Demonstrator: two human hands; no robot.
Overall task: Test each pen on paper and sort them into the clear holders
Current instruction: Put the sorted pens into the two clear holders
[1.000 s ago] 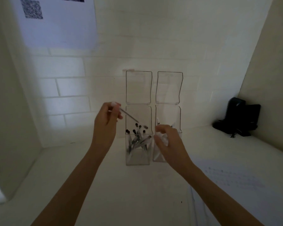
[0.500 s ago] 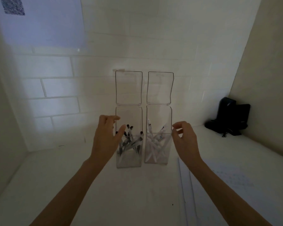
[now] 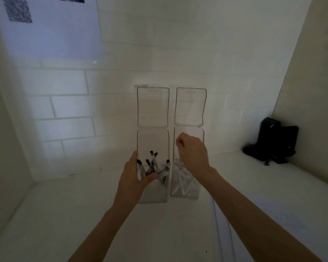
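Two clear holders stand side by side against the tiled wall, each with its lid flipped up. The left holder (image 3: 155,193) contains several black-capped pens (image 3: 153,162). My left hand (image 3: 134,178) grips this holder by its left side, thumb across the front. The right holder (image 3: 185,191) contains several white pens (image 3: 180,186). My right hand (image 3: 192,154) hovers over the right holder's mouth with curled fingers; whether they pinch a pen is hidden.
A sheet of paper (image 3: 273,224) lies on the white table at the lower right. A black device (image 3: 273,140) sits in the back right corner. A printed sheet with a code (image 3: 45,27) hangs on the wall at upper left.
My left hand let a pen go into the left holder, then closed round that holder's side. My right hand swung from beside the right holder to above its mouth.
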